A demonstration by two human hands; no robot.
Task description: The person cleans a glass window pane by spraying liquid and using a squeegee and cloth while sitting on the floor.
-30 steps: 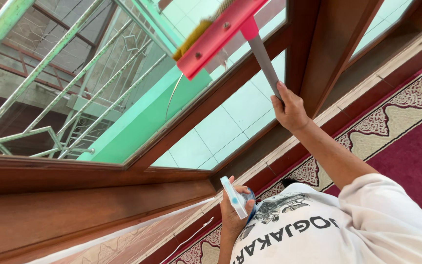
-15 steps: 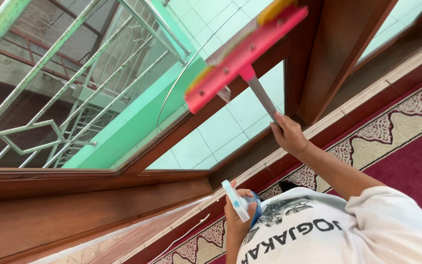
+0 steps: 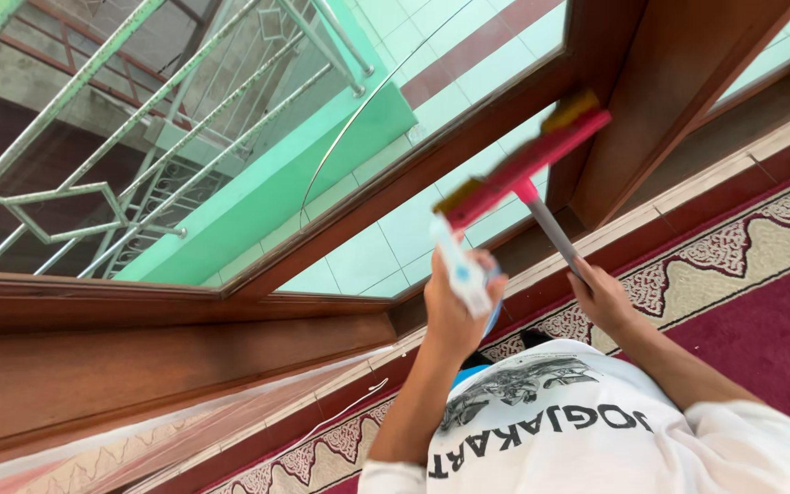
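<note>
Surface: window glass (image 3: 395,229) in a dark varnished wooden frame (image 3: 139,366), smooth, reflective. Through the pane: pale green tiled floor and grey metal railing (image 3: 93,192) at 10 o'clock. Below the sill, red carpet (image 3: 770,338) with a cream patterned border, at 4 o'clock.

Right hand (image 3: 607,297), 3 o'clock of centre: fingers closed round the grey metal handle of a squeegee (image 3: 528,167); its red plastic head, yellow-edged and long, lies against the glass at 1 o'clock.

Left hand (image 3: 454,311), centre: closed about a white and blue spray bottle (image 3: 464,270), nozzle up, just below the squeegee head.
</note>
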